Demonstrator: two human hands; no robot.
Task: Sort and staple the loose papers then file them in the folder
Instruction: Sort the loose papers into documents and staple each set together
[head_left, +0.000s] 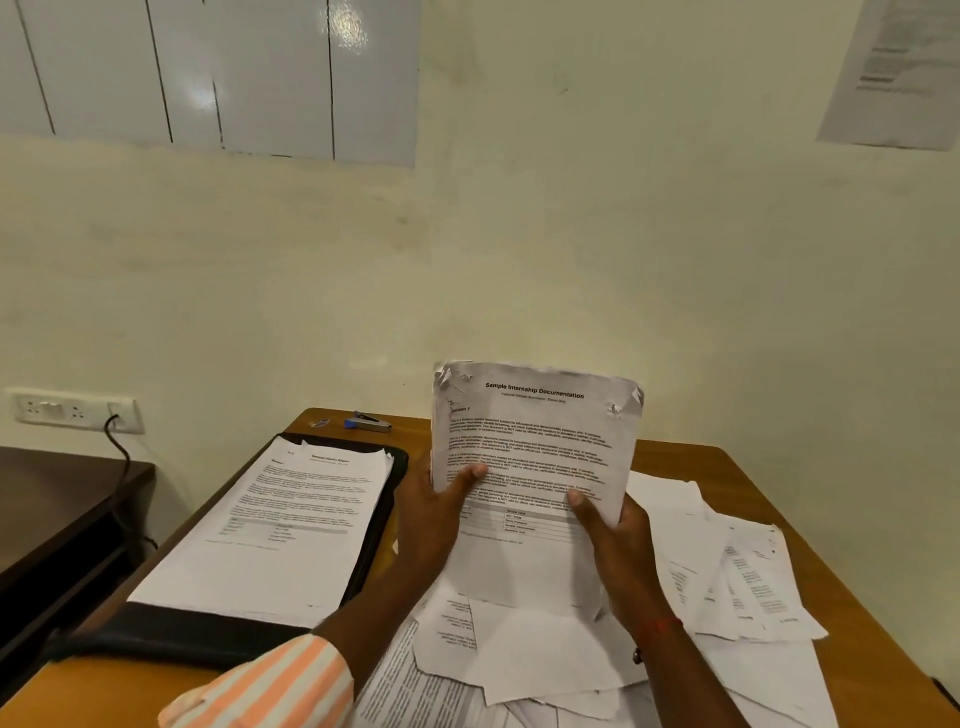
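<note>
A pale wall (519, 234) backs the wooden worktop (753, 483); an open black folder (208, 631) lies at its left, holding a stack of sheets (280, 519); loose papers (727, 582) sprawl across the right; above them the left hand (436, 514) and right hand (613, 540) grip an upright sheaf (535, 441); a stapler (368, 422) sits at the far edge; the sheaf's small print is too blurred to read.

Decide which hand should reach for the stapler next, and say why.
Left. The stapler lies to the left of the papers, nearer the left hand; the right hand, also gripping them, could hold them alone.
</note>
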